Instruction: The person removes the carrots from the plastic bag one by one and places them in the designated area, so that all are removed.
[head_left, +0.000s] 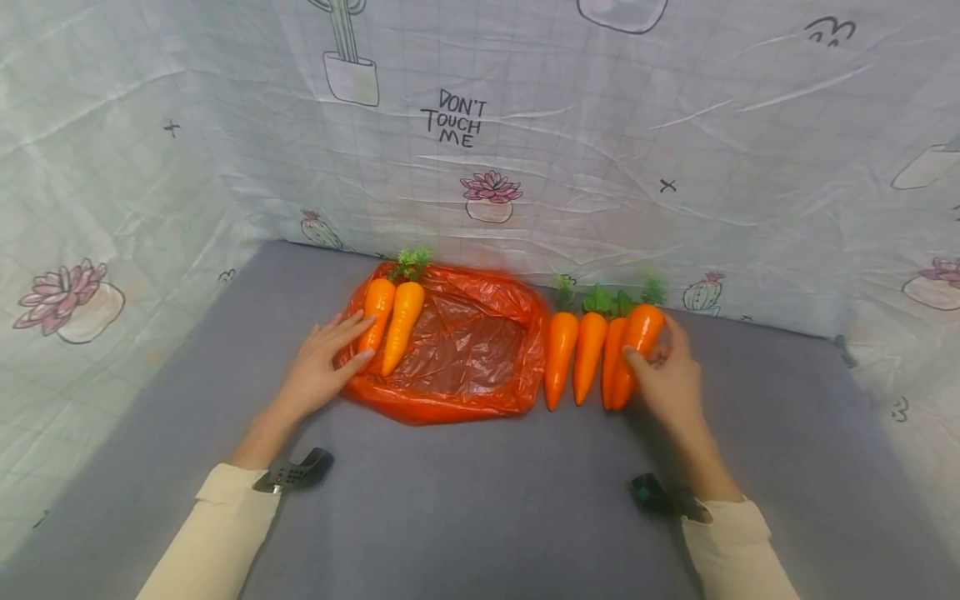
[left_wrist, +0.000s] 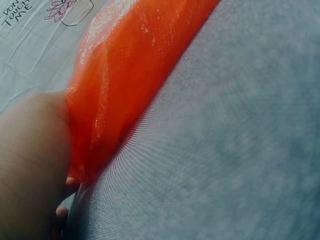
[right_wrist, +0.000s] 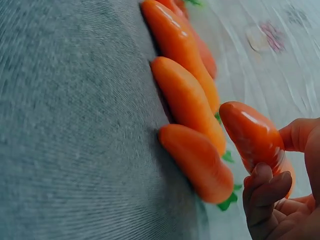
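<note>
A red plastic bag (head_left: 468, 412) lies spread with its mouth open and its rim rolled back. Two orange carrots (head_left: 405, 325) with green tops lie inside, at its left. My left hand (head_left: 318, 367) rests over the bag's left rim, fingers fairly straight, with fingertips right at the outer carrot. Part of that hand is behind the bag wall in the left wrist view. To the right of the bag, my right hand (head_left: 671, 375) grips a carrot (right_wrist: 252, 135) between thumb and fingers, lifted above the grey surface. Close beside it lie three more carrots (right_wrist: 187, 92) in a row.
A grey cloth-covered table (head_left: 480, 508) lies under everything. Pale fabric (head_left: 570, 125) printed with potted plants stands as a wall behind and at both sides, close behind the bag and the carrot tops. Dark straps with devices (head_left: 300, 471) sit on both wrists.
</note>
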